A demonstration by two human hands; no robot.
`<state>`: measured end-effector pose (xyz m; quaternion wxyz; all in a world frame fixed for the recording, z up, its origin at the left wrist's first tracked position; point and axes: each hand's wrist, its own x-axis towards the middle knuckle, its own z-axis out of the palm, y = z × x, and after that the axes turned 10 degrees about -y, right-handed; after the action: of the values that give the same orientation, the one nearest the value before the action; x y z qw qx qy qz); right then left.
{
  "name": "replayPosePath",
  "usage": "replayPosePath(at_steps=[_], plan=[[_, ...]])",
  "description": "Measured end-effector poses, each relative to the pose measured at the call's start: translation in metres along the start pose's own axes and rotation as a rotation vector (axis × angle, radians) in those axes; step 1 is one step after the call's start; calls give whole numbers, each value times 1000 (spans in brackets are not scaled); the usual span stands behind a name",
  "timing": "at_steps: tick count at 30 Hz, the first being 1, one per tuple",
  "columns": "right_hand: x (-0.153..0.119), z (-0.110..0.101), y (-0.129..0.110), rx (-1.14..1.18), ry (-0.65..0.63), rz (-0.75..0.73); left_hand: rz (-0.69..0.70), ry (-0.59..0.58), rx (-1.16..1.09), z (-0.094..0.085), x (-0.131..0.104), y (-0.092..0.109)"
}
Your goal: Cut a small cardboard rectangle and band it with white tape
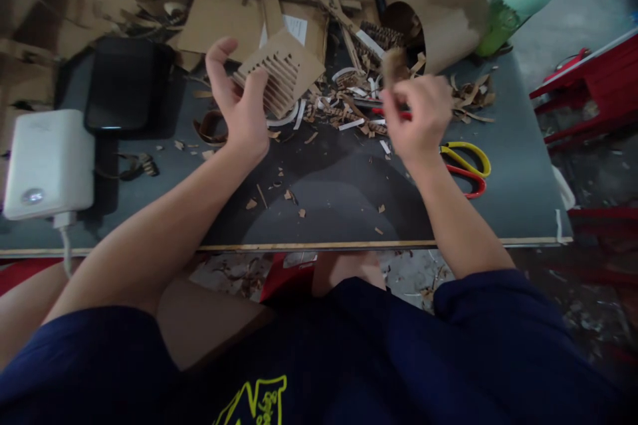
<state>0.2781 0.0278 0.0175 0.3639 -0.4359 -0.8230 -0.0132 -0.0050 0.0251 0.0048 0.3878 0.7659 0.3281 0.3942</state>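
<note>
My left hand (244, 106) holds a square piece of cardboard (309, 73) tilted above the table, the thumb pressed on its face and the index finger raised. Parallel ridges and grooves show across the middle of this cardboard. To the right, my right hand (421, 116) is closed, with a small brown piece (395, 66) at its fingertips, smeared by motion; I cannot make out its kind. A red object (393, 113) shows by the right fingers, and whether it is held I cannot tell. Scissors with yellow and red handles (468, 169) lie partly hidden beside my right wrist.
Cardboard scraps (339, 109) and strips cover the back of the dark table (329, 179). A brown cardboard tube (451, 26) and a green bottle (518, 3) stand back right. On the left are a black case (122, 83) and a white power bank (50, 163) with a cable.
</note>
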Motion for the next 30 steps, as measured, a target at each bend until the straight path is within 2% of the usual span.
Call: replayPosePath(at_steps=[3,5,7,10,13,18,20,23,26,30], plan=[[4,-13,9,-105,237,112,56,49,-15,3,-1,-3],[5,-15,4,-129,248,119,91,105,-15,5,-1,-7],[4,-10,-6,-92,143,55,119,207,-21,7,-1,-9],[2,1,-23,34,-108,-87,96,303,-63,12,-1,-6],[0,6,-34,128,-266,-184,24,244,-122,17,-3,5],[-1,5,-37,154,-342,-204,-13,218,-192,18,-5,11],[-1,7,-36,155,-337,-197,-19,196,-245,20,-5,8],[-1,10,-35,163,-300,-193,-77,89,-331,26,-7,7],[-1,11,-33,153,-274,-171,-162,6,-376,33,-7,15],[-2,8,-34,145,-252,-205,-281,-38,-501,35,-7,29]])
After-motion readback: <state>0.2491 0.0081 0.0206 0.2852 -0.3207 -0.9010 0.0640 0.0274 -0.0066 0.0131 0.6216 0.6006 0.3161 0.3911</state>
